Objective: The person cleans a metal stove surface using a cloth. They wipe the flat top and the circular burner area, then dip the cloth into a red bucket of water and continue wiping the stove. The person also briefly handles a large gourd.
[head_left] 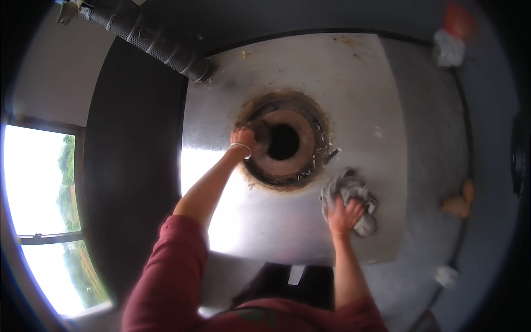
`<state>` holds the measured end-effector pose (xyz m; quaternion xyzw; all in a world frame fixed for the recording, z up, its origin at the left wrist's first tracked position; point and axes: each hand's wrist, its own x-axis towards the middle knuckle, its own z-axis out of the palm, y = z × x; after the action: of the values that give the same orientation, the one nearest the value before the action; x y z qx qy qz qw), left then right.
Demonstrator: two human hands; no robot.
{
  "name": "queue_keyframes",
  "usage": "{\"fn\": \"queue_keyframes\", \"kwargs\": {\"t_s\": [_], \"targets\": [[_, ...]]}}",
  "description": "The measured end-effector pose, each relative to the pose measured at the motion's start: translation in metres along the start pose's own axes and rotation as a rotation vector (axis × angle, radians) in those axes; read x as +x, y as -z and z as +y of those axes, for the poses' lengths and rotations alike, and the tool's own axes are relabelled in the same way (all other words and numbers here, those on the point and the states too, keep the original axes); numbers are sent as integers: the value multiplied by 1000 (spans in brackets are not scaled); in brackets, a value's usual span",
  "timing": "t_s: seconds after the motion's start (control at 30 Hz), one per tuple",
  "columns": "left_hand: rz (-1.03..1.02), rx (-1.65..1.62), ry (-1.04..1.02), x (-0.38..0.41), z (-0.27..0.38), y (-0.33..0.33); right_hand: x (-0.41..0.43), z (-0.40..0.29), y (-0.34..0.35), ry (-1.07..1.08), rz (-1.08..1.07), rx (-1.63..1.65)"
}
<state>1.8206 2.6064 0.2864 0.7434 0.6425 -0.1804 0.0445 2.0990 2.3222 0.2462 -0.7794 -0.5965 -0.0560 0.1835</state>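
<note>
Under my right hand a bunched grey cloth lies pressed on the metal tabletop, with my fingers spread over it. My left hand, a band at its wrist, is at the left rim of a round, rust-stained opening in the tabletop. Its fingers are curled near a blurred dark part; whether they grip it cannot be told. A reddish-brown ring with a dark central hole sits in the opening, and small scraps lie around it. A small dark piece rests just right of the opening.
A mesh-covered duct or pipe comes down to the tabletop's back left corner. Windows stand at the left beyond a dark panel. Along the right edge are a clear plastic bag, a red item and blurred brown objects.
</note>
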Motion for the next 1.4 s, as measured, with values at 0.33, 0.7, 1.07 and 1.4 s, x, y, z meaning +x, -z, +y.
{"fn": "queue_keyframes", "kwargs": {"t_s": [0.33, 0.7, 1.07, 1.4], "targets": [[-13, -106, -110, -1, 81, -10, 0, 0, 0, 0, 18, 4], [-382, -1826, 113, -59, 95, 39, 13, 12, 7, -87, -22, 225], [-256, -2087, 117, -107, 119, 58, 113, 61, 65, -514, -209, 1059], [-114, -2318, 123, -199, 179, 68, 117, -87, 41, -113, 55, 1210]]}}
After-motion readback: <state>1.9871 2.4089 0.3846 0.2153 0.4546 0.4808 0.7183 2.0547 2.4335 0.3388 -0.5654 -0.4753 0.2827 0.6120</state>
